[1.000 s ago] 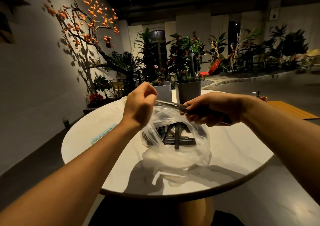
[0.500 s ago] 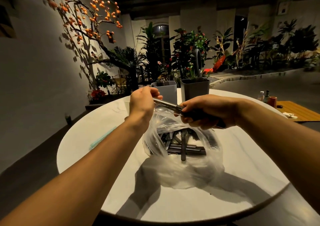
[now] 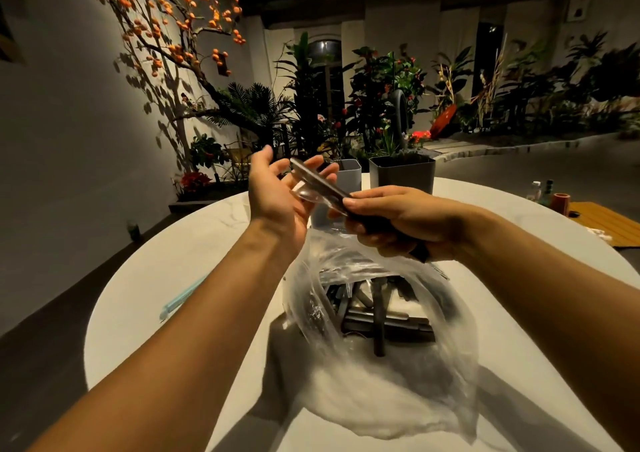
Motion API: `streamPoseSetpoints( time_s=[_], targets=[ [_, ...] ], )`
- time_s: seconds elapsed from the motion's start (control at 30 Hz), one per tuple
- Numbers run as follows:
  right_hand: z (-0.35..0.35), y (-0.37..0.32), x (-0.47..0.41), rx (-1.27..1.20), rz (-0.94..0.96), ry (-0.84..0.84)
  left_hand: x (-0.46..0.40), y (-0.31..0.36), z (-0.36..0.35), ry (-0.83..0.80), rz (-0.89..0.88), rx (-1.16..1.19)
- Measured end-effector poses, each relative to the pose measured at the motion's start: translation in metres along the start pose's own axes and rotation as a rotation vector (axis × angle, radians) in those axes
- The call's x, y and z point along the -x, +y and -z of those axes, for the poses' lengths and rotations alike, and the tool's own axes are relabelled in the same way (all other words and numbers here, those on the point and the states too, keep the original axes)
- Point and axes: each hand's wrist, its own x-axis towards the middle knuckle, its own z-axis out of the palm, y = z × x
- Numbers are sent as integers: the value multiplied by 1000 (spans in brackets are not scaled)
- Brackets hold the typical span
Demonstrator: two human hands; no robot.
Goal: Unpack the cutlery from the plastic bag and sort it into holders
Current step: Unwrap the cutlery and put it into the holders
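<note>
Right hand (image 3: pixel 398 221) grips cutlery piece (image 3: pixel 320 183), possibly a knife.

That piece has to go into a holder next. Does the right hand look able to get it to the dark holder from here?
Probably yes. The right hand grips the cutlery piece just in front of the dark holder, whose open top faces up with nothing over it; the left hand sits off to the side.

A single wide-angle head view looks forward and down from close above the round white marble-patterned table (image 3: pixel 166 264). Both forearms reach in from the near edge. Potted green plants (image 3: pixel 384 81) line the far wall.
</note>
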Motion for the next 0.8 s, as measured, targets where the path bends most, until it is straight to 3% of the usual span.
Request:
streamPoseSetpoints(
  time_s=[0.07,0.2,0.33,0.6,0.8],
  targets=[
    [-3,7,-13,-105,58,60,-4,-8,6,-60,48,12],
    [-8,32,-38,-193,84,212,0,-42,17,-126,56,-318],
    [-10,57,-50,-187,118,307,-9,-66,31,-139,97,-499],
    [-3,78,-46,-102,118,364,-18,-83,53,-237,164,-428],
    [-7,81,-38,-184,95,268,-11,-79,61,-273,174,-349]
  ],
)
